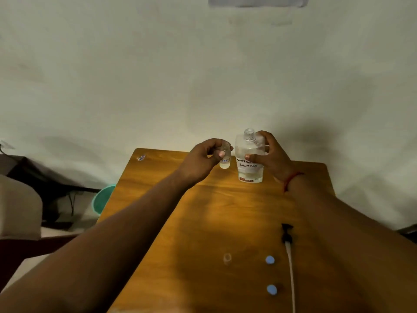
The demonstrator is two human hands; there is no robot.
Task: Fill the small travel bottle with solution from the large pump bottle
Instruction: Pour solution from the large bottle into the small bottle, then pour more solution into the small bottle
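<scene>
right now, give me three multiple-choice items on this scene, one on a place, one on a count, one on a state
1. Where is the black pump head with its white tube?
A. screwed on the large bottle
B. lying on the wooden table
C. in the left hand

2. How many round blue caps lie on the table?
A. one
B. two
C. four

3. What state is the large clear labelled bottle in?
A. neck open, upright
C. tipped on its side
B. capped

Answers: 1 B, it lies by the right forearm; 2 B, the second blue cap lies nearer; 3 A, the right hand holds it, threads bare.
</scene>
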